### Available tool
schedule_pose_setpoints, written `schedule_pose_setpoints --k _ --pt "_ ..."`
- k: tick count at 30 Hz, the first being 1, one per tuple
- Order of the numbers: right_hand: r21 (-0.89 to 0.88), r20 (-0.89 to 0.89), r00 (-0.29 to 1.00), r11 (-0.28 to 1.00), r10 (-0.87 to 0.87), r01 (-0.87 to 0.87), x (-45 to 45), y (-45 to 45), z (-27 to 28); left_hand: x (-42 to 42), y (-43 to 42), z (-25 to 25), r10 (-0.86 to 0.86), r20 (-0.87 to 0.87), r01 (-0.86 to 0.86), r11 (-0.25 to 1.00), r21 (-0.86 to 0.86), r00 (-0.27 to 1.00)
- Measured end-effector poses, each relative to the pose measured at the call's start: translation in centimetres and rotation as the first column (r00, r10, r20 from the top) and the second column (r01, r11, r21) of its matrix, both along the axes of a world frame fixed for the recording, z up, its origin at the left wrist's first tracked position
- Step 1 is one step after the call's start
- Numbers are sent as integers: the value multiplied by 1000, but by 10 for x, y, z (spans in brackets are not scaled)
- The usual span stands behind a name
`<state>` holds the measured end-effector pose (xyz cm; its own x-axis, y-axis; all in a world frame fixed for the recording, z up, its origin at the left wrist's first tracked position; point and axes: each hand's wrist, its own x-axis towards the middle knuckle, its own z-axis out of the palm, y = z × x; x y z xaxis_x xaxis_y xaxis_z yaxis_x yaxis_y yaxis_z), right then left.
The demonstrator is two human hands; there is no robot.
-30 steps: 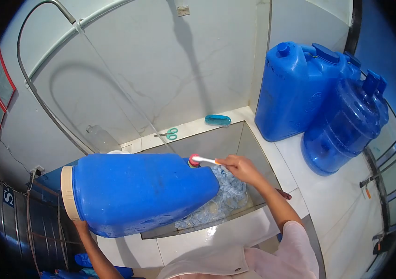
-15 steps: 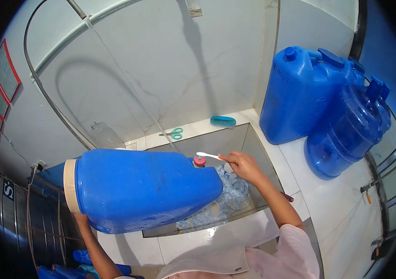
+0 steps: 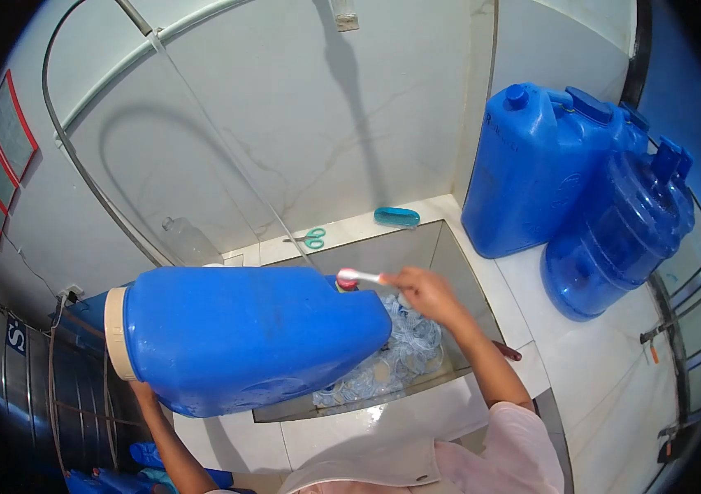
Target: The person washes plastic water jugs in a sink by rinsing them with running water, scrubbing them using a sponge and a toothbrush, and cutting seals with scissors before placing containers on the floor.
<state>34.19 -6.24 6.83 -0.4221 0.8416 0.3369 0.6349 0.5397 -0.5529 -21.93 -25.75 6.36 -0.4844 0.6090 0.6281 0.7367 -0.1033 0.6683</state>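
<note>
A large blue jug (image 3: 243, 337) lies on its side across the sink, its wide beige cap (image 3: 118, 333) to the left. My left hand (image 3: 143, 390) is at the jug's lower left end, with its fingers hidden beneath it. A small red cap (image 3: 347, 280) shows near the jug's right end. My right hand (image 3: 418, 288) is closed on a white and orange toothbrush (image 3: 367, 277), whose head is at the red cap. Under the jug, pale blue, crumpled net-like material (image 3: 408, 342) lies in the grey sink (image 3: 412, 247). Water streams down from a hose (image 3: 132, 16) behind the jug.
Green-handled scissors (image 3: 313, 238) and a teal brush (image 3: 396, 216) lie on the sink's back ledge. A clear bottle (image 3: 190, 239) stands at the back left. Blue containers (image 3: 523, 173) and a round water bottle (image 3: 605, 230) stand on the right. A dark handle (image 3: 508, 351) is by my right forearm.
The toothbrush and my right hand have shifted slightly at the red cap. The jug has moved a little to the left since half a second ago. The view has also shifted slightly.
</note>
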Motion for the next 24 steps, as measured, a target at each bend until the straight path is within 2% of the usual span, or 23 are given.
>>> schedule_pose_setpoints --k 2,5,8,11,14,17,19,20,22,23,24 --pt "1 -41 998 999 41 -41 -2 1 -1 -2 2 2 -4 -2 4 1000 -2 1000" --pt "-13 -40 998 999 -38 37 7 7 1 -3 1 0 -4 10 4 1000 0 1000" --pt "72 31 998 995 61 -63 -1 1 7 -3 2 0 -8 11 8 1000 1 1000" --pt "64 81 996 998 -31 26 9 9 9 -5 3 -1 -17 17 17 1000 8 1000" --pt "81 83 994 994 71 -77 6 0 5 -7 4 -1 -21 16 21 1000 9 1000" --pt "59 16 1000 998 -13 12 16 6 3 -9 7 -3 -31 26 31 999 12 999" --pt "64 -18 994 992 106 -105 2 -1 -2 -10 8 -3 -37 29 36 999 13 999" --pt "62 -23 994 992 110 -108 4 3 -9 -12 7 -2 -40 26 40 999 13 999" --pt "-97 -150 983 988 109 -124 12 24 -29 -14 6 0 -42 25 41 999 18 999" --pt "-92 -145 983 988 109 -123 11 33 -41 -15 7 0 -41 29 41 999 23 999" --pt "-148 -288 952 978 101 -148 10 40 -57 -15 8 1 -43 30 42 999 23 999"
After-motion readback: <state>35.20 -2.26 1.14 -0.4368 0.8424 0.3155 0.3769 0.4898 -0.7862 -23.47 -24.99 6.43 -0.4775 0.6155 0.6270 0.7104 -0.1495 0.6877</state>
